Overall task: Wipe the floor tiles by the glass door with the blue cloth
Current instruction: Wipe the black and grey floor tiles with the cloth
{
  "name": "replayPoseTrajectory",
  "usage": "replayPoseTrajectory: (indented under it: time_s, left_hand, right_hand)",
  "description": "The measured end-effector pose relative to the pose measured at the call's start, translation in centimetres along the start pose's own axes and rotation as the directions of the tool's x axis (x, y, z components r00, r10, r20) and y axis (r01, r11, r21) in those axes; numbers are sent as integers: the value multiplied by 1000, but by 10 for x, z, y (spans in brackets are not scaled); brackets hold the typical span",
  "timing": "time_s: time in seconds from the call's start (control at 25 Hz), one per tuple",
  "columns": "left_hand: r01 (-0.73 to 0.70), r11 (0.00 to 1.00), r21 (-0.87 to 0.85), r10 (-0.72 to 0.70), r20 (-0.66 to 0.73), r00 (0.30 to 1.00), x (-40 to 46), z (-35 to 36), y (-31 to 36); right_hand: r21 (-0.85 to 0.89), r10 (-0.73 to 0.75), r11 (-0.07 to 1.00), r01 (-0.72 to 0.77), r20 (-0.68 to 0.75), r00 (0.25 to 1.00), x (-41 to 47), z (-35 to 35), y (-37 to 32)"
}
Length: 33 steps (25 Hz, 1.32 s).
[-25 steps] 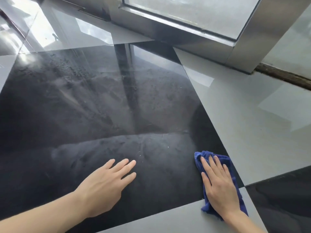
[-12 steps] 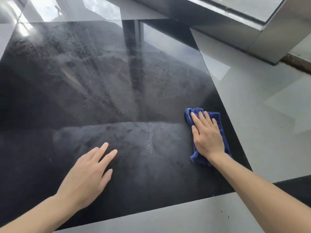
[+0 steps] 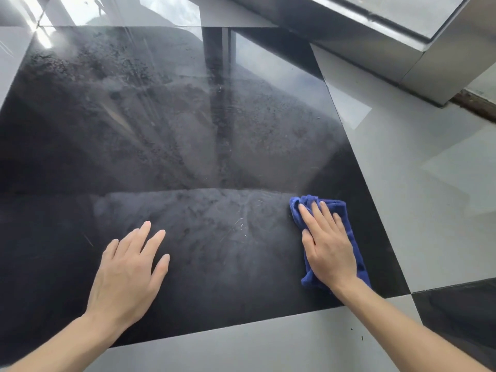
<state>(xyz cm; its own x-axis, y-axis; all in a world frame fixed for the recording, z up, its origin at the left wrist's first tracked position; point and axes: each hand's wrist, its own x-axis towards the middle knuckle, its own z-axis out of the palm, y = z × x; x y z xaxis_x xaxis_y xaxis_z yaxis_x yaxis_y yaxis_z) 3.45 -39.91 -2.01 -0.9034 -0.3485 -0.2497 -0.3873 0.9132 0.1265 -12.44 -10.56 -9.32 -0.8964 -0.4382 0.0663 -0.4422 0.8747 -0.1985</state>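
Observation:
A large glossy black floor tile (image 3: 174,135) fills most of the view, dusty and streaked in its far half. A crumpled blue cloth (image 3: 349,226) lies on the tile near its right edge. My right hand (image 3: 326,245) presses flat on the cloth, fingers spread and pointing away from me. My left hand (image 3: 128,272) rests flat on the bare black tile at the lower left, fingers apart, holding nothing. The metal frame of the glass door (image 3: 389,41) runs across the top right.
Grey tiles (image 3: 418,183) border the black one on the right and along the near edge (image 3: 255,347). Another black tile (image 3: 461,318) begins at the lower right. A rough dark gap (image 3: 477,106) shows beside the door frame's corner.
My right hand pushed the cloth forward along the tile's right side, away from the near grey tile, then stayed about there. The view tilted down, so less of the door shows. My left hand kept its place.

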Motion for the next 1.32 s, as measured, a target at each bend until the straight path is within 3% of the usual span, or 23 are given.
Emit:
replayPoseTrajectory:
  time_s: [0.36, 0.72, 1.0, 1.32]
  left_hand:
    - [-52, 998, 43, 51, 38, 998, -7, 11, 1]
    - [-53, 999, -1, 53, 43, 998, -6, 18, 2]
    - [44, 997, -59, -41, 47, 998, -24, 30, -13]
    - [51, 997, -64, -49, 21, 999, -17, 31, -13]
  right_hand:
    - [1, -8, 1000, 8, 4, 1000, -67, -5, -27]
    - [18, 22, 1000, -22, 12, 1000, 1, 5, -40]
    - [-22, 17, 1000, -16, 35, 999, 72, 22, -43]
    - [-9, -36, 999, 36, 17, 999, 16, 14, -57]
